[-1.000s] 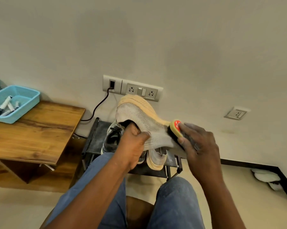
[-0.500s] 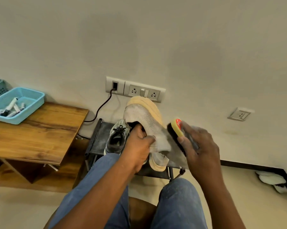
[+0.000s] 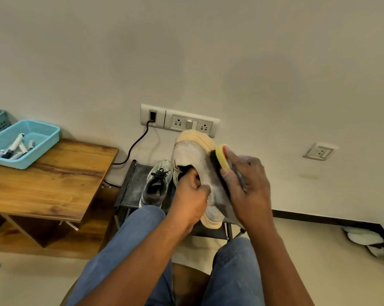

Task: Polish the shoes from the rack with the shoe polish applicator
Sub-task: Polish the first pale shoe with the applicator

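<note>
A grey knit shoe (image 3: 194, 155) with a tan sole is held up toe-first in front of the low black shoe rack (image 3: 131, 186). My left hand (image 3: 190, 197) grips it at the collar, fingers tucked into the opening. My right hand (image 3: 247, 184) holds the shoe polish applicator (image 3: 220, 157), yellow with a red end and a dark pad, pressed against the shoe's right side near the toe. A dark grey laced sneaker (image 3: 156, 184) sits on the rack. The toe of a matching tan-soled shoe (image 3: 213, 218) shows under my hands.
A wooden table (image 3: 54, 180) stands at the left with a blue basket (image 3: 43, 140) of markers. A socket strip (image 3: 180, 121) with a black cable is on the wall behind the shoe. White footwear (image 3: 363, 239) lies by the right skirting. My knees fill the foreground.
My right hand has slid the applicator up along the shoe's side toward the toe. My left hand keeps the same grip on the collar.
</note>
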